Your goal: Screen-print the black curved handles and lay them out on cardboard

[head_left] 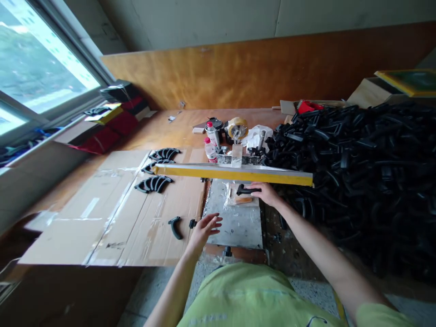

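My right hand (265,191) grips one end of a black plastic handle (244,190), just above a small block on the grey metal plate (235,229). Over the plate's left edge, my left hand (206,225) is empty with its fingers apart. A long yellow-edged frame (235,174), seen nearly edge-on, crosses above the plate behind both hands. One loose black handle (176,227) rests on the flattened cardboard (139,240), left of my left hand. Farther back on the cardboard, similar handles (154,184) lie in fanned rows, partly hidden by the frame.
A large heap of black handles (357,181) covers the right side. Behind the frame stand red-capped bottles (211,152) and a roll of tape (237,128). Red boxes (98,140) sit by the window. A dark knob (228,251) sticks out at the plate's near edge.
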Demonstrator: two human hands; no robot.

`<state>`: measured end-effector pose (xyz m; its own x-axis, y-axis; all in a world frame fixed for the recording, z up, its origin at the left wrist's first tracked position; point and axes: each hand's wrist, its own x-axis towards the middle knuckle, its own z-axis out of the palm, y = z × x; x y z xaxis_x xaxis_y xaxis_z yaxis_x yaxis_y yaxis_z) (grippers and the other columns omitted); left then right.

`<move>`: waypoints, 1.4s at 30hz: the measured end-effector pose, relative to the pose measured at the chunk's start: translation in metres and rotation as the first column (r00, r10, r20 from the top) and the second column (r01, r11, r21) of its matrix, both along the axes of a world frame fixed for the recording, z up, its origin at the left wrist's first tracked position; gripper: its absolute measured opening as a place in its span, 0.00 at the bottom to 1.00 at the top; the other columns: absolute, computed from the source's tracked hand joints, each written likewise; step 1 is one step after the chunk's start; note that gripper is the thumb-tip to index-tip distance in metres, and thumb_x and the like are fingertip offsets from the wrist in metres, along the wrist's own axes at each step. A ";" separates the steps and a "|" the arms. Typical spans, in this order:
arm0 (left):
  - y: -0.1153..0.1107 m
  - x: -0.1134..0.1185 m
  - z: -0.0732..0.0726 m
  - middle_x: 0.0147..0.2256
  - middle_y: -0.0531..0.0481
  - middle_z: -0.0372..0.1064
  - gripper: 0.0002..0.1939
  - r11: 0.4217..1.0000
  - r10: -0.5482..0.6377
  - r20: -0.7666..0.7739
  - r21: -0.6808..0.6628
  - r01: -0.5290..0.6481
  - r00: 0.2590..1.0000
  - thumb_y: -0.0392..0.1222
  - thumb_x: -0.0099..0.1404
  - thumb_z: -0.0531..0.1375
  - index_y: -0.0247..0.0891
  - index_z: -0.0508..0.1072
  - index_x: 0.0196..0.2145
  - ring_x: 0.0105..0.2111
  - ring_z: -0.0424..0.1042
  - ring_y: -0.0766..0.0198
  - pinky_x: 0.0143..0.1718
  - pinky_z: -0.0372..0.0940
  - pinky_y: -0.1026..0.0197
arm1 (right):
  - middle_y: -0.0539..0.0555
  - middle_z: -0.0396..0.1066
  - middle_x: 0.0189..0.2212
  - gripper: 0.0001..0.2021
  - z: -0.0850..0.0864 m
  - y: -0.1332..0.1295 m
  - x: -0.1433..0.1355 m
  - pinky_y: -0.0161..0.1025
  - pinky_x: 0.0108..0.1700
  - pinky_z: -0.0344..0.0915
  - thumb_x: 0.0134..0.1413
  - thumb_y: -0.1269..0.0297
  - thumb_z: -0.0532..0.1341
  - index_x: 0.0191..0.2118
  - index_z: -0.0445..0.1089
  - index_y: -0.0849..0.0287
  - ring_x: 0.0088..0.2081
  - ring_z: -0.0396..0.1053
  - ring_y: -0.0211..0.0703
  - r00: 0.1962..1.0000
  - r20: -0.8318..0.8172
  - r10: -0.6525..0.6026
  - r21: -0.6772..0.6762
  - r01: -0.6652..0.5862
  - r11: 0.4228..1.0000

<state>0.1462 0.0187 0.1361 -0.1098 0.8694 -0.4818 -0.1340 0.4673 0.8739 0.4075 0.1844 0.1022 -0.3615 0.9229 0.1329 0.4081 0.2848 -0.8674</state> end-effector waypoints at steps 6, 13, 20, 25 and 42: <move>0.003 -0.026 0.007 0.44 0.37 0.75 0.30 0.996 0.030 -0.033 0.085 -0.027 0.999 0.58 0.54 0.65 0.33 0.73 0.46 0.39 0.75 0.57 0.39 0.69 0.58 | 0.57 0.74 0.41 0.16 -0.029 -0.012 -0.035 0.46 0.50 0.62 0.58 0.74 0.56 0.47 0.76 0.55 0.45 0.65 0.46 0.906 0.411 0.101 0.233 -0.211 0.949; 0.063 -0.041 0.076 0.36 0.46 0.75 0.27 0.893 0.117 0.007 0.436 -0.108 0.993 0.58 0.60 0.60 0.38 0.69 0.51 0.33 0.74 0.64 0.35 0.70 0.61 | 0.60 0.57 0.63 0.26 -0.018 -0.020 -0.065 0.48 0.62 0.53 0.61 0.63 0.57 0.64 0.59 0.57 0.63 0.55 0.51 0.829 0.554 0.068 0.291 -0.270 0.918; 0.092 -0.040 0.119 0.29 0.47 0.74 0.29 0.873 0.075 0.036 0.481 -0.083 0.997 0.64 0.63 0.50 0.35 0.74 0.42 0.27 0.72 0.64 0.29 0.68 0.62 | 0.51 0.76 0.45 0.10 -0.017 -0.027 -0.041 0.45 0.57 0.64 0.58 0.64 0.60 0.42 0.76 0.59 0.51 0.71 0.42 0.847 0.526 0.076 0.389 -0.319 0.864; 0.037 -0.058 0.059 0.33 0.46 0.75 0.33 0.974 -0.018 -0.051 0.226 0.029 0.999 0.64 0.58 0.58 0.33 0.75 0.49 0.28 0.72 0.63 0.27 0.64 0.65 | 0.54 0.78 0.33 0.17 0.014 -0.005 0.032 0.35 0.36 0.73 0.63 0.66 0.51 0.39 0.75 0.70 0.32 0.75 0.38 0.843 0.415 -0.341 0.496 0.105 0.862; 0.015 -0.057 -0.068 0.30 0.51 0.72 0.40 0.990 -0.060 -0.074 0.125 0.069 0.995 0.59 0.58 0.61 0.36 0.61 0.62 0.30 0.71 0.63 0.32 0.65 0.64 | 0.61 0.75 0.39 0.09 0.037 0.048 -0.070 0.38 0.41 0.62 0.56 0.66 0.59 0.41 0.70 0.63 0.41 0.71 0.48 0.605 0.744 -0.283 0.342 0.020 0.940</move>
